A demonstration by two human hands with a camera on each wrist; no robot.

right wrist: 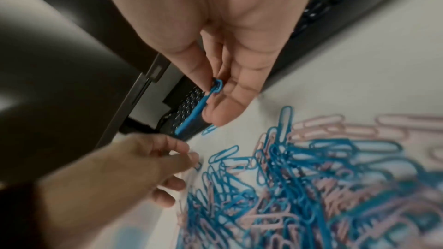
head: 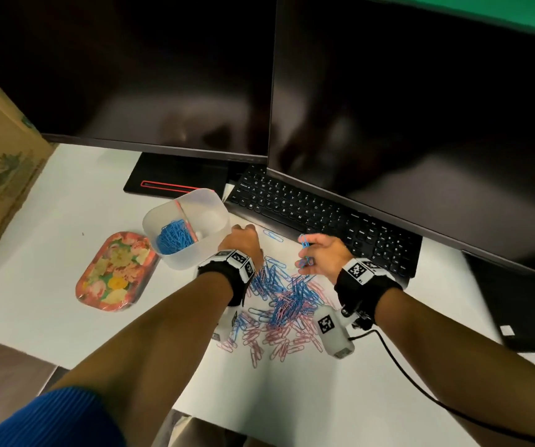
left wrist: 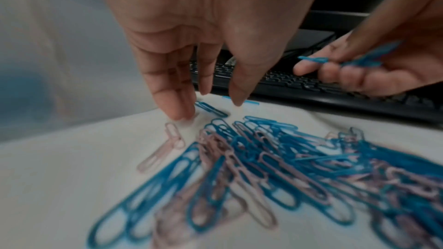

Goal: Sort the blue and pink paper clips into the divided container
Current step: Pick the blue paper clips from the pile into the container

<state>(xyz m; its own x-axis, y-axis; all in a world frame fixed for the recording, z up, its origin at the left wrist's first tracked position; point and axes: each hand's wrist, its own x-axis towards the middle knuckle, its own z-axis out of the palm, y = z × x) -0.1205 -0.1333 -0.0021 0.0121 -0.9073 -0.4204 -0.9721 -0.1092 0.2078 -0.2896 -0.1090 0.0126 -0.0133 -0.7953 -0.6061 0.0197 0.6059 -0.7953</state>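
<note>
The right hand [head: 319, 254] pinches a few blue clips [right wrist: 200, 106] at centre frame; the left hand [head: 240, 240] reaches empty, fingers relaxed, beside the divided container [head: 208, 250] — pink clips tangled in the mixed pile [head: 279, 304] could ride along into the blue compartment.

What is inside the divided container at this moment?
The divided container has blue paper clips heaped in its left compartment. The right compartment shows no clips, only bare floor; its near corner is hidden by the wall.
</note>
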